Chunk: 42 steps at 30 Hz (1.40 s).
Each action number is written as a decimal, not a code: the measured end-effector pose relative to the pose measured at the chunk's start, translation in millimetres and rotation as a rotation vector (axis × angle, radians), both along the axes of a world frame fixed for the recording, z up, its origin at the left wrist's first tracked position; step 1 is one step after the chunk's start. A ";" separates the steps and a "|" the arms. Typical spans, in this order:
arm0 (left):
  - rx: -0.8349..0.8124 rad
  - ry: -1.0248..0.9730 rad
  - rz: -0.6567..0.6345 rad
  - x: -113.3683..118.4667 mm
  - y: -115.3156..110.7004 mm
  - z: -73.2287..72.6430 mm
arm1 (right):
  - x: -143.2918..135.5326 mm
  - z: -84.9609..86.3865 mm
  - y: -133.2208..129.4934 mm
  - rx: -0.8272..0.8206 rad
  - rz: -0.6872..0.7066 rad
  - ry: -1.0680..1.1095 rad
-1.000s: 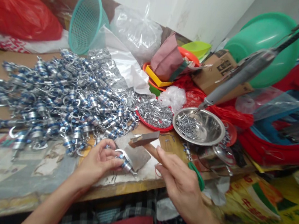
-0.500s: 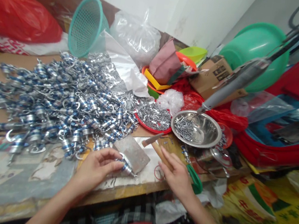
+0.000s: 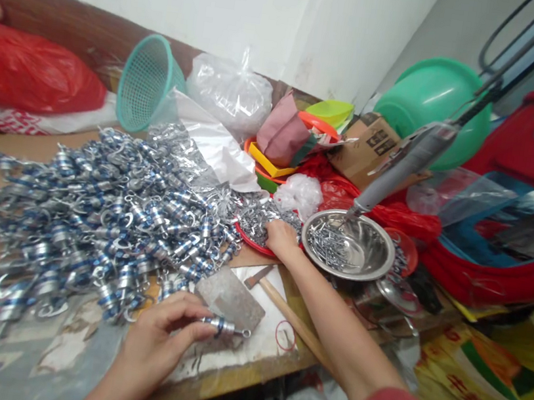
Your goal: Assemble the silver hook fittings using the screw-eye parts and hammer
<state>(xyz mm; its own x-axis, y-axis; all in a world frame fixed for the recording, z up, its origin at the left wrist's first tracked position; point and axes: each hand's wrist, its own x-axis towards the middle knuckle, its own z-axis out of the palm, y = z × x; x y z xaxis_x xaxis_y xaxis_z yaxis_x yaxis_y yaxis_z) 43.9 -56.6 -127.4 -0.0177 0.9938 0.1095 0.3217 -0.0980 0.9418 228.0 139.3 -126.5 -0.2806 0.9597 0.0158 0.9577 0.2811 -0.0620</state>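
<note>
My left hand [image 3: 168, 338] is closed on a blue-banded metal hook fitting [image 3: 224, 326], whose small ring end points right. It holds the fitting at the near edge of a grey metal block [image 3: 231, 297]. My right hand [image 3: 281, 238] reaches into a red plate [image 3: 256, 246] of small flat metal pieces [image 3: 272, 217]. Its fingers are bent down among the pieces, and whatever they grip is hidden. A hammer [image 3: 288, 312] with a wooden handle lies beside the block, partly under my right forearm.
Many similar fittings [image 3: 96, 216] are heaped at the left. A steel bowl [image 3: 381, 269] with metal pins stands right of the plate, a grey-handled tool [image 3: 400, 169] hanging over it. A red rubber band [image 3: 285, 336] lies near the table edge. Behind are a teal basket [image 3: 144, 87] and bags.
My right hand has let go of the hammer, now lying on the table, and moved forward to the red plate. My left hand keeps the fitting, now turned more level. The view has tilted upward.
</note>
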 end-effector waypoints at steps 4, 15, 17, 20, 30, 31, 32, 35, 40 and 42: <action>-0.013 -0.036 0.026 -2.6 -1.1 -0.3 | 14.5 0.1 -4.6 0.029 0.025 0.013; 0.044 -0.048 0.150 3.8 -7.9 -7.5 | -8.0 34.8 -144.4 0.043 0.516 0.428; 0.106 -0.037 0.150 5.3 -8.4 -5.9 | -13.2 39.6 -159.3 0.038 0.566 0.397; 0.195 0.000 0.129 5.9 -9.8 -0.5 | -14.8 45.9 -166.8 0.041 0.627 0.313; 0.092 -0.104 0.114 3.7 -15.9 5.9 | -7.9 38.9 -180.5 0.024 0.542 0.528; 0.039 -0.158 0.132 3.2 -15.9 6.4 | -6.4 34.8 -182.2 0.023 0.524 0.611; -0.002 -0.208 0.141 2.9 -15.8 7.0 | -5.2 30.5 -183.8 0.035 0.527 0.672; -0.043 -0.282 0.132 2.7 -15.1 10.5 | -3.1 19.1 -188.0 0.154 0.607 0.746; -0.042 -0.246 0.073 4.3 -15.7 17.0 | -0.7 12.8 -190.7 0.344 0.695 0.756; -0.021 -0.214 0.067 4.9 -16.7 18.4 | 1.1 13.5 -190.5 0.349 0.717 0.741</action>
<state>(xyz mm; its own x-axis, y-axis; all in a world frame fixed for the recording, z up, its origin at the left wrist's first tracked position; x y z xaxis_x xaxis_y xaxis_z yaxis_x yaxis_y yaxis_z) 48.8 -73.4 -109.0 -0.1042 0.9916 0.0759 0.1198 -0.0633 0.9908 229.1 -51.3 -112.9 -0.5820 0.4863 0.6518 0.3213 0.8738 -0.3650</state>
